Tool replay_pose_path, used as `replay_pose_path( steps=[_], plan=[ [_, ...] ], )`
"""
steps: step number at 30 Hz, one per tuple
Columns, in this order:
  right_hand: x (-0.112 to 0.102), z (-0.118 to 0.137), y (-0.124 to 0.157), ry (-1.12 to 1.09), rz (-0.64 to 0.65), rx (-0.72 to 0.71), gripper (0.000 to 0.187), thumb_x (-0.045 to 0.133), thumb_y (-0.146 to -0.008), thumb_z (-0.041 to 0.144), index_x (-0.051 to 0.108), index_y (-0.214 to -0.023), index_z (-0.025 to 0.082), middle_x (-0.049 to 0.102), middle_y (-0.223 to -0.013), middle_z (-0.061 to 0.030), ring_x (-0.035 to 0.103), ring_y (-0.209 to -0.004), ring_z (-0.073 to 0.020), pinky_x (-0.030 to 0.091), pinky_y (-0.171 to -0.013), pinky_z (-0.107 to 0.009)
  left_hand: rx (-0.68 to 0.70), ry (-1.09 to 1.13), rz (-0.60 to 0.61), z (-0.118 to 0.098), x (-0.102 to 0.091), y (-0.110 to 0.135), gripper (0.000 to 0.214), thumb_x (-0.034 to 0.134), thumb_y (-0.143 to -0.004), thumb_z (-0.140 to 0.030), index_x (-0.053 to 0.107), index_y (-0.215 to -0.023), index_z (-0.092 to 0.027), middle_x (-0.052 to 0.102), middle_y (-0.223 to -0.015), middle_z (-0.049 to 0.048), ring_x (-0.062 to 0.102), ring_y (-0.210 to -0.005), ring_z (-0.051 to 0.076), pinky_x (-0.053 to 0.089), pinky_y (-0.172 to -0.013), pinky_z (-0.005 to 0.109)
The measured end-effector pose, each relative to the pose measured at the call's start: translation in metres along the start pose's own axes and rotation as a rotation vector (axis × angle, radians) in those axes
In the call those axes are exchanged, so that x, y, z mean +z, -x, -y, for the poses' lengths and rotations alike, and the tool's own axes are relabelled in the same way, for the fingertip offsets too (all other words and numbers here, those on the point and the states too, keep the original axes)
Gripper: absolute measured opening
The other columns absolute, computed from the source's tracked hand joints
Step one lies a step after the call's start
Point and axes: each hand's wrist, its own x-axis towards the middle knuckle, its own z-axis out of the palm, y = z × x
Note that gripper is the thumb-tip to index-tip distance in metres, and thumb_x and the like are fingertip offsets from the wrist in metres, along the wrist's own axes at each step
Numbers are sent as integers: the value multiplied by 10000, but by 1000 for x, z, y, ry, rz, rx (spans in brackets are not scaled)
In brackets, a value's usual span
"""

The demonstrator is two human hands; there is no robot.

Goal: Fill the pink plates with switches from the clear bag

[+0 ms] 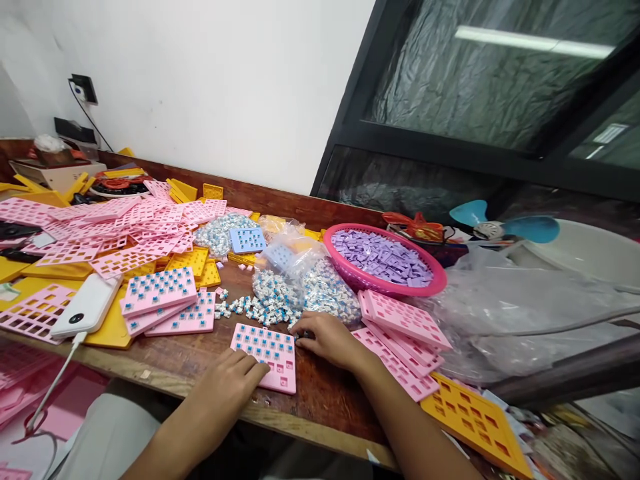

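A pink keyboard plate [277, 383] lies on the bench near its front edge, with blue-and-white key switches [260, 340] in most of its square holes. Several holes toward its lower right hold no switch. My left hand [233, 377] is over the plate's lower left, fingers bent and gripping it; the fingertips are partly hidden. At the plate's upper right corner is my right hand [323, 337], thumb and fingers drawn together beside a heap of loose switches [277, 300]. What sits between those fingers is too small to make out.
Pink plates fitted with switches [163, 290] are stacked at left, beside a white power bank [87, 307]. A pink basket [440, 280] of purple keycaps stands behind my right hand. More pink plates [407, 317] and a yellow plate [475, 423] lie at right.
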Motion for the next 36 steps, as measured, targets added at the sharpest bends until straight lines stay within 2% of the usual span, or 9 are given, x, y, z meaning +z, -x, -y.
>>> replay_pose_path(
  steps=[4, 9, 12, 14, 19, 23, 29, 33, 36],
  plan=[
    [-2, 1, 0, -38, -21, 30, 75, 711, -873, 237, 750, -933, 214, 722, -927, -42, 644, -873, -206, 444, -806, -305, 59, 67, -66, 7, 5, 2, 274, 543, -966, -74, 643, -1176, -219, 700, -1064, 60, 632, -1016, 235, 495, -906, 361],
    [-11, 6, 3, -482, -39, 28, 256, 748, -858, 400, 745, -1002, 188, 727, -911, -34, 636, -793, -182, 479, -736, -285, 110, 144, -142, 25, 19, -2, 313, 514, -969, -52, 636, -1196, -232, 702, -1025, 45, 643, -981, 208, 496, -886, 330],
    [-10, 13, 2, -691, 4, -12, 391, 729, -874, 460, 730, -1164, 197, 741, -1017, -52, 664, -907, -205, 506, -809, -305, 108, 201, -163, 34, 26, -3, 361, 497, -963, -34, 628, -1218, -253, 700, -1061, 36, 649, -1000, 193, 490, -879, 302],
    [-7, 15, 1, -725, 28, -46, 360, 689, -909, 466, 751, -1152, 208, 743, -1070, -64, 667, -975, -217, 501, -869, -321, 102, 222, -168, 38, 28, -3, 344, 483, -977, -54, 630, -1213, -257, 704, -1048, 31, 657, -978, 185, 487, -858, 288],
    [-1, 15, 0, -721, 51, -20, 316, 755, -854, 467, 768, -994, 183, 722, -927, -43, 634, -818, -176, 482, -760, -280, 97, 240, -215, 37, 24, -3, 227, 472, -1028, -171, 644, -1160, -241, 712, -1059, 41, 653, -968, 186, 470, -854, 291],
    [-2, 20, 2, -675, 36, 16, 334, 792, -813, 468, 718, -941, 169, 645, -787, 0, 551, -694, -135, 426, -645, -245, 56, 197, -235, 32, 18, -5, 175, 511, -1013, -183, 678, -1032, -231, 698, -931, 30, 625, -901, 198, 440, -807, 311],
    [-2, 40, 5, -511, 20, -66, 281, 713, -891, 452, 719, -987, 189, 693, -871, -23, 592, -748, -155, 442, -698, -259, 54, 239, -214, 34, 16, -7, 128, 591, -968, -153, 671, -893, -218, 703, -881, -2, 610, -853, 180, 402, -813, 320],
    [7, 49, 5, -318, 37, -63, 252, 733, -882, 428, 717, -906, 177, 696, -803, -18, 589, -702, -150, 402, -654, -243, 20, 315, -236, 32, 24, -11, 110, 635, -935, -128, 679, -922, -227, 718, -909, -9, 616, -892, 185, 400, -828, 318],
    [12, 48, 3, -143, 31, -38, 206, 782, -836, 347, 682, -831, 167, 684, -777, -16, 576, -686, -148, 360, -621, -233, 14, 351, -286, 20, 38, -17, 112, 644, -926, -116, 682, -932, -222, 735, -910, -7, 623, -891, 190, 401, -830, 325]
  ],
)
